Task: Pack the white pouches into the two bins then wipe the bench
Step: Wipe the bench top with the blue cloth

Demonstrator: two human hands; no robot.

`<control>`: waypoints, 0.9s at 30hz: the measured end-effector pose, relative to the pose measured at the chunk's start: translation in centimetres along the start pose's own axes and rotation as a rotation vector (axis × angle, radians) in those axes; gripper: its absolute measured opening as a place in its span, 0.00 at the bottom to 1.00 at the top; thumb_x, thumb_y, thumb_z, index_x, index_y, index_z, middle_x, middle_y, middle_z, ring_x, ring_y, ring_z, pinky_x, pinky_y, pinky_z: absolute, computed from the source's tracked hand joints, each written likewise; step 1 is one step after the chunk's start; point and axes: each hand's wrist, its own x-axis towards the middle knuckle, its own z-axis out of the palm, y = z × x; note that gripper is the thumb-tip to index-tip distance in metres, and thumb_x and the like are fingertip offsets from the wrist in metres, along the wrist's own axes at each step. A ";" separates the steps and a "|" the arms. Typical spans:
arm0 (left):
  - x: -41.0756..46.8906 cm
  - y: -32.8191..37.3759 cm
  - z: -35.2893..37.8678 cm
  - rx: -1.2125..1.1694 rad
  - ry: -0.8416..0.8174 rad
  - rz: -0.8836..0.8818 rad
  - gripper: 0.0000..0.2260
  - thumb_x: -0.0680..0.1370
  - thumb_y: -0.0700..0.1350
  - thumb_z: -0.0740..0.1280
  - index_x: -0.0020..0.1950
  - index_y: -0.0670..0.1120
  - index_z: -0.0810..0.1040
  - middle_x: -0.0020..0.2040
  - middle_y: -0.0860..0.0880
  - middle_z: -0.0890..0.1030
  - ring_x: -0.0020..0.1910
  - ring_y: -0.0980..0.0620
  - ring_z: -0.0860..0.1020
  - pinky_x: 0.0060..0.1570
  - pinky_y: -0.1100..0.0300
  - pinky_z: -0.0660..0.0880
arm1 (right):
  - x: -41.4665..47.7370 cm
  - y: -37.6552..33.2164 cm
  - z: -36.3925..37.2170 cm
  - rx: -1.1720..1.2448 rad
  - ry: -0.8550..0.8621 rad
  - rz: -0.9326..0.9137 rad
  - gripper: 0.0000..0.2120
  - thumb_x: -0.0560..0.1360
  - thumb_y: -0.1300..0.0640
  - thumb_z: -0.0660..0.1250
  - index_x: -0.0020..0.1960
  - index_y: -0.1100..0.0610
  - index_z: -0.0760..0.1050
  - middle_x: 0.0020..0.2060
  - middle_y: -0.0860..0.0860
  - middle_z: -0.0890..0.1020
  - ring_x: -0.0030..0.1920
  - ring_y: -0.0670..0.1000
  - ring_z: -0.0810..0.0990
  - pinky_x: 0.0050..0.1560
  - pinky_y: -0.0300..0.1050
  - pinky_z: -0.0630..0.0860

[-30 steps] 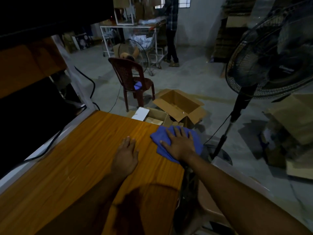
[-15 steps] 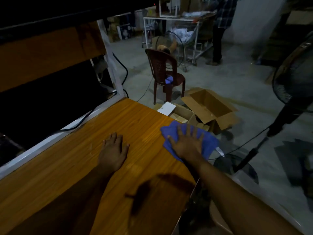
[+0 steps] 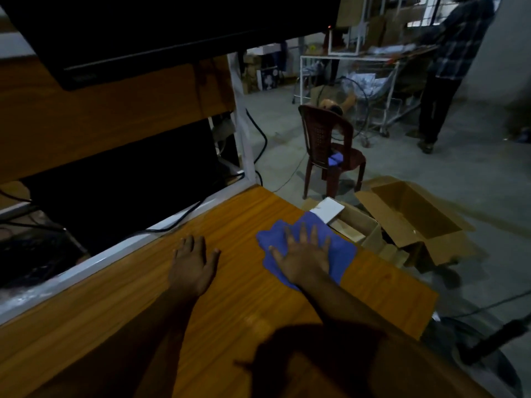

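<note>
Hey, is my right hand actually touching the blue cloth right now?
Touching. The head view shows the right hand lying flat, fingers spread, on top of the blue cloth on the wooden bench.

Part of cloth [image 3: 342,258] hidden under right hand [image 3: 305,255]

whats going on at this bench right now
A person is wiping the wooden bench. Their right hand presses flat on a blue cloth near the bench's far right edge, while the left hand rests flat on bare wood beside it. On the floor just past that edge sit open cardboard boxes, a flat white item lying across the nearer one.
</note>
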 end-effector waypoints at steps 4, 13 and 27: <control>1.4 -0.5 0.0 0.100 -0.093 0.000 0.37 0.78 0.68 0.41 0.80 0.46 0.45 0.80 0.44 0.43 0.78 0.47 0.42 0.76 0.50 0.41 | 0.0 0.0 0.8 0.008 -0.013 -0.398 0.50 0.59 0.20 0.26 0.77 0.39 0.43 0.79 0.49 0.45 0.78 0.54 0.40 0.73 0.64 0.37; 3.2 -1.8 0.3 0.004 0.168 -0.275 0.30 0.81 0.62 0.47 0.76 0.42 0.57 0.77 0.40 0.57 0.76 0.40 0.56 0.72 0.44 0.59 | 11.6 -3.6 0.5 0.046 0.019 -0.158 0.36 0.77 0.29 0.44 0.78 0.46 0.42 0.79 0.55 0.43 0.77 0.60 0.40 0.72 0.68 0.41; 4.3 -3.0 1.3 0.039 0.144 -0.290 0.27 0.83 0.56 0.44 0.79 0.44 0.51 0.79 0.40 0.49 0.78 0.43 0.46 0.76 0.48 0.46 | 17.7 -10.3 1.0 0.060 0.020 -0.091 0.38 0.77 0.30 0.45 0.79 0.50 0.45 0.78 0.59 0.46 0.77 0.62 0.43 0.72 0.69 0.41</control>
